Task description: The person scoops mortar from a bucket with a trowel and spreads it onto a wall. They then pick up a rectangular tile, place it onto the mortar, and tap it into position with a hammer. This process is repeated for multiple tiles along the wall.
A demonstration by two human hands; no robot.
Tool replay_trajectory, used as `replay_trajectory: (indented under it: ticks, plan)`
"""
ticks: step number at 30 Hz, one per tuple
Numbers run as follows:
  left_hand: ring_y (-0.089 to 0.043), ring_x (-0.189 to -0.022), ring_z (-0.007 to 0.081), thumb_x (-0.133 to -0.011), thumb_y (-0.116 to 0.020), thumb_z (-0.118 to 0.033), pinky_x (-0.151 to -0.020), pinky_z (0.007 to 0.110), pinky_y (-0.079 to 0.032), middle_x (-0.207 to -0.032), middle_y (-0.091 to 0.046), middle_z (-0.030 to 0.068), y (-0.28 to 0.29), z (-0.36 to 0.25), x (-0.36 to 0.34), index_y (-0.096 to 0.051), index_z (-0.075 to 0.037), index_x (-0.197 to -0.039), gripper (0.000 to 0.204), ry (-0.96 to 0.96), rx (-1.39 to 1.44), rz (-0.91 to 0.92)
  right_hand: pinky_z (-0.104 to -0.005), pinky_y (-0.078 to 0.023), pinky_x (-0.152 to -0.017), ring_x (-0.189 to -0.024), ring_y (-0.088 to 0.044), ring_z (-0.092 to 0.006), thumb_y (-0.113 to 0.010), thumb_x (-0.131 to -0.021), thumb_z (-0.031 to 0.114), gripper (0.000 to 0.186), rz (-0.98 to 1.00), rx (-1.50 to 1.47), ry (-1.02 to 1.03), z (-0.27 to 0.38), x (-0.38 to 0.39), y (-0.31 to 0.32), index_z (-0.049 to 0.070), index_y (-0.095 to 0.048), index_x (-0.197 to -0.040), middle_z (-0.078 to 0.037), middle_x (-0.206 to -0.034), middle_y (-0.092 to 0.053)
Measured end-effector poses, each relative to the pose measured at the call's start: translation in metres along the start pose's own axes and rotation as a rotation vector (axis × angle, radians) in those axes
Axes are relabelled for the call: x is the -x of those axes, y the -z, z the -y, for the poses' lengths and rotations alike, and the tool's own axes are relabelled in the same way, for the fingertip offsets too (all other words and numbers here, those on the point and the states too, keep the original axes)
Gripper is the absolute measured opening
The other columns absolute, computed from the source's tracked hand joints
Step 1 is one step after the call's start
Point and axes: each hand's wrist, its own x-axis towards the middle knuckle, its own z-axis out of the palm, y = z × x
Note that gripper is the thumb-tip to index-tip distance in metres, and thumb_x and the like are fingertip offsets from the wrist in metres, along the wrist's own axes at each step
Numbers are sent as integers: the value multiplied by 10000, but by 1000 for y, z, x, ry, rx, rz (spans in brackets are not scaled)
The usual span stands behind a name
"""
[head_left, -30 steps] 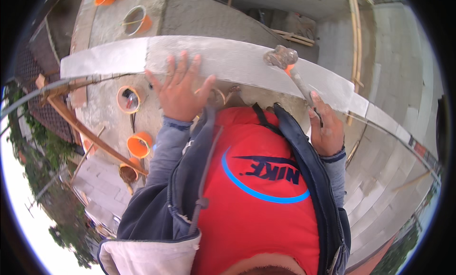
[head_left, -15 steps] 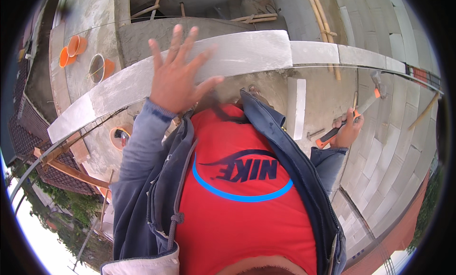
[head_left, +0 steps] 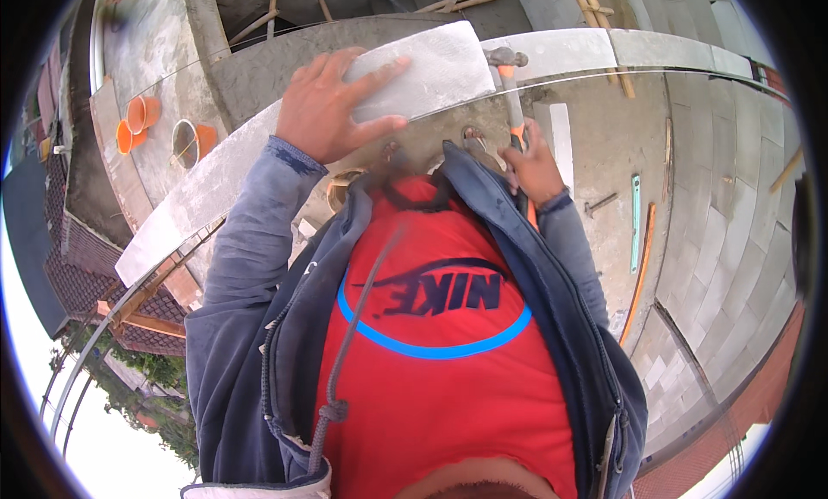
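Note:
My left hand (head_left: pixel 332 106) lies on top of a long pale-grey wall block (head_left: pixel 435 63), thumb and forefinger stretched out along it, the other fingers near its far edge. In my right hand (head_left: pixel 536 167) is a hammer (head_left: pixel 516 111) with an orange-and-black handle, its fingers wrapped round the grip. The hammer's metal head is up beside the block's right end; I cannot tell whether they touch. More pale blocks (head_left: pixel 561 52) continue the row to the right. A taut string (head_left: pixel 595 74) runs along the near side of the row.
Several orange buckets (head_left: pixel 143 112) stand at the left. On the floor to the right lie a loose narrow block (head_left: pixel 561 141), a small metal tool (head_left: pixel 601 204) and a turquoise spirit level (head_left: pixel 636 223). Bamboo poles (head_left: pixel 593 3) lean beyond the row; a block wall (head_left: pixel 733 214) rises at right.
My right hand has brought the hammer from the far right in to the block's right end. My left hand has come down from a raised, spread position onto the block.

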Motion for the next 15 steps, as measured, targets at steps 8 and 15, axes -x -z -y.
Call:
replay_trajectory:
  ticks: [8,15]
  plan:
    - [-573,-1254,372,-813,-803,-633,-1028,521,-442,-1413,-570,167,15,-14,5,-561,-386,-1562,825,9,-12,-14,-327,-431,-388,-445,-519,-143,-674,-923,51,513,-281,-172,11,2,-17,66,65,-420,-1369,-43,-714,-538]
    - [-543,-1286,372,-738,-880,-452,-993,576,-411,-1474,-504,177,4,-11,9,-407,-453,-1634,1014,46,-63,68,-299,-407,-397,-428,-479,-115,-644,-920,11,571,49,62,-7,8,2,21,102,-403,-1430,-3,-670,-500]
